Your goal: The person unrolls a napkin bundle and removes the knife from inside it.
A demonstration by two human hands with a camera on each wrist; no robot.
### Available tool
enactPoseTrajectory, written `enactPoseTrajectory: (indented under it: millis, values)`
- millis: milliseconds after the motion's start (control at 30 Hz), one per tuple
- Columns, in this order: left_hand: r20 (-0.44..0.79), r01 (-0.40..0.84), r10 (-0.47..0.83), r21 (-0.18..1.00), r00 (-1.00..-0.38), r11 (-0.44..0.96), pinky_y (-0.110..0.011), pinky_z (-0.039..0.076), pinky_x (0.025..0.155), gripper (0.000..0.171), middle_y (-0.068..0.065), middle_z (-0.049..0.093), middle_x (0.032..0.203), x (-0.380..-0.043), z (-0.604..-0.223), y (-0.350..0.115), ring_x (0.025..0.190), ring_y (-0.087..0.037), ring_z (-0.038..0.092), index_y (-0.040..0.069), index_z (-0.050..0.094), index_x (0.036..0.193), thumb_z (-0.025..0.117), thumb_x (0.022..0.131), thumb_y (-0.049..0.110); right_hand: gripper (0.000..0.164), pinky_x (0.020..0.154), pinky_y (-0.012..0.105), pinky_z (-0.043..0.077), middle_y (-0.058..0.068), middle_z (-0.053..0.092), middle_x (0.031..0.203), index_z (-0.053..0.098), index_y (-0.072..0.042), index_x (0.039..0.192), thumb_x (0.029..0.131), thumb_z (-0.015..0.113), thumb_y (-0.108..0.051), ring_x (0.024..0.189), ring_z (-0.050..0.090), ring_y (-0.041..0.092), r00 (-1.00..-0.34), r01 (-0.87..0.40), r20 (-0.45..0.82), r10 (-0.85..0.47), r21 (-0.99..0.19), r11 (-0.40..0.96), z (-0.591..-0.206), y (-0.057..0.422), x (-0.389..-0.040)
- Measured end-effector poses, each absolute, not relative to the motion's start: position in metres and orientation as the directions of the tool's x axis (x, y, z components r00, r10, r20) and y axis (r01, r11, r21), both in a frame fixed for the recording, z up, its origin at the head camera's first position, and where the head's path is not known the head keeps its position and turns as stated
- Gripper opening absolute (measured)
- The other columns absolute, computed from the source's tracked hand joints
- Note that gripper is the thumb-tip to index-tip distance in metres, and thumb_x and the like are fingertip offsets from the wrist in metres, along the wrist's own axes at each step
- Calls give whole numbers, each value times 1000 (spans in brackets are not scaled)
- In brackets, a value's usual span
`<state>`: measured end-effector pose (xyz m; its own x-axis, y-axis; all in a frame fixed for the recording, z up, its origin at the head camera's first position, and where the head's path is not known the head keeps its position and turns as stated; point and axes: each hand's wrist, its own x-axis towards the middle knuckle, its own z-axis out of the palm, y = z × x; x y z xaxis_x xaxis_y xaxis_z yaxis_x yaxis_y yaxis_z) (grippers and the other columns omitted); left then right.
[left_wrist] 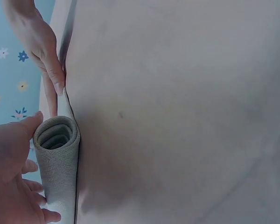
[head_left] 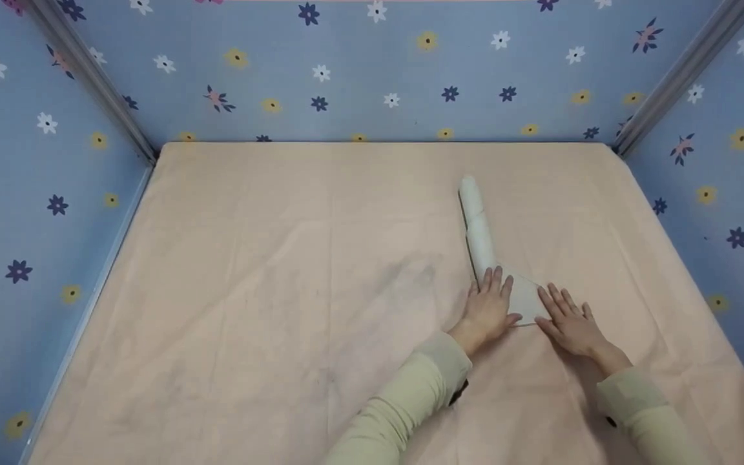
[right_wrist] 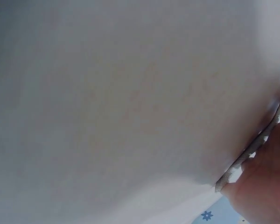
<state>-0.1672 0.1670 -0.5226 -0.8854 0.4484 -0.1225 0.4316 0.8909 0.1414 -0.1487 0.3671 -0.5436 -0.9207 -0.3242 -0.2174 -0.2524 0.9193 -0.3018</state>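
Observation:
A pale grey-green cloth, rolled into a long tube (head_left: 477, 219), lies lengthwise right of the table's middle. At its near end, a flat corner (head_left: 524, 300) of the cloth spreads out to the right. My left hand (head_left: 488, 310) rests on the near part of the roll with its fingers extended. In the left wrist view the thumb is at the rim of the spiral end of the roll (left_wrist: 60, 172), the other fingers along its side. With straight fingers, my right hand (head_left: 572, 323) presses on the right edge of the flat corner. Its fingertips lie along the cloth edge (right_wrist: 247, 151) in the right wrist view.
A wrinkled peach cloth (head_left: 249, 258) covers the table. Blue flowered panels (head_left: 359, 71) stand at the back and both sides, with grey posts (head_left: 688, 77) at the back corners.

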Motion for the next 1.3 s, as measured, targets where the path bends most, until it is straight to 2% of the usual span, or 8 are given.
enactPoseTrajectory:
  millis: [433,767,1300]
  values:
    - [-168,384,404,139,-899,913,-37,19,104,75,-6,7,148,-174,-521,179,134,-21,3,18,15,143,36,84,59,61,95,65,-1,21,5,145,16,-3,141,95,35,-38,130,4,41,-923,-247,-216,-319,-305,920,-544,368,-148]
    - [-187,393,398,63,-898,917,-40,17,105,79,-4,2,149,-175,-526,178,134,-21,-2,20,11,144,29,82,66,61,95,64,-2,20,5,146,14,-5,142,95,34,-39,130,3,41,-922,-241,-225,-317,-307,921,-543,367,-148]
    - [-180,401,409,78,-895,913,-42,16,105,76,-5,-4,149,-174,-534,169,134,-22,-6,22,9,144,34,84,62,62,95,64,-2,21,6,145,15,-3,141,95,34,-39,130,4,41,-924,-238,-221,-313,-308,921,-542,367,-148]
